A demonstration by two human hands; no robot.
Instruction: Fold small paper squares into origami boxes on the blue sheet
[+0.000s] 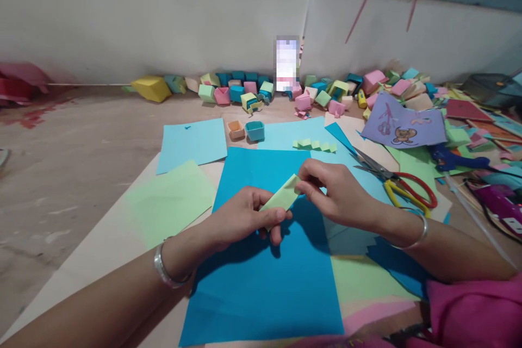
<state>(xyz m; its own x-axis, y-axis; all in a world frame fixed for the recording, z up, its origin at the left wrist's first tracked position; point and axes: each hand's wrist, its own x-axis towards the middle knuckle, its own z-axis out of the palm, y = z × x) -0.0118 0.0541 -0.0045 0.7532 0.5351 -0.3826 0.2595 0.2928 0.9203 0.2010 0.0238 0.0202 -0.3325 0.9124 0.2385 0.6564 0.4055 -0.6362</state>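
A narrow folded strip of light green paper (282, 196) is held between my two hands above a large blue sheet (265, 293). My left hand (255, 212) grips its lower end, thumb on top and fingers underneath. At the upper right end, my right hand (330, 187) pinches the strip's tip between thumb and fingertips. Beyond the hands, a pleated light green paper strip (315, 145) lies on a pale blue sheet (281, 135). Two little open paper boxes, one orange (235, 130) and one teal (255, 131), stand behind the blue sheet.
Scissors with red and yellow handles (408, 187) lie right of my right hand, near a blue glue gun (457, 160). Many folded paper boxes (236, 92) line the wall, where a lit phone (287, 65) stands. A light green sheet (171, 201) lies left.
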